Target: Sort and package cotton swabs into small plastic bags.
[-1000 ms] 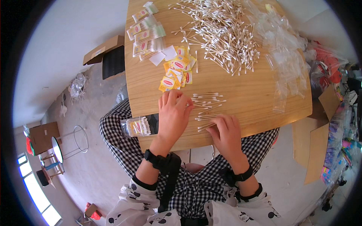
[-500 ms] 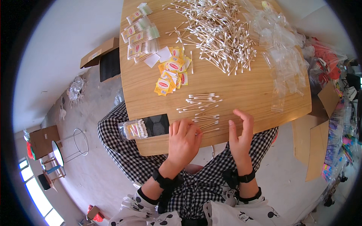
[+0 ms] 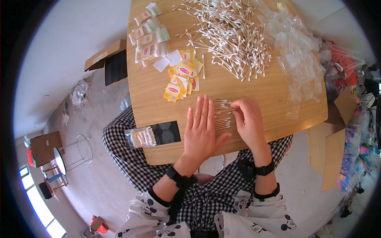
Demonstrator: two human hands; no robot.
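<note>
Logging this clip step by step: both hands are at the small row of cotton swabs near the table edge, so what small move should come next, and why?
Probably press the two hands together to square the swabs into one bundle. The left hand lies flat with its fingers straight against the row's left side, the right hand curls over its right ends, and the swabs lie roughly parallel but a little uneven between them.

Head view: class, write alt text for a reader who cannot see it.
Two bare hands gather a small row of cotton swabs on a wooden table: the left hand lies flat, the right hand curls over the swabs. Beyond lie a large swab pile, yellow packets and clear bags.
</note>
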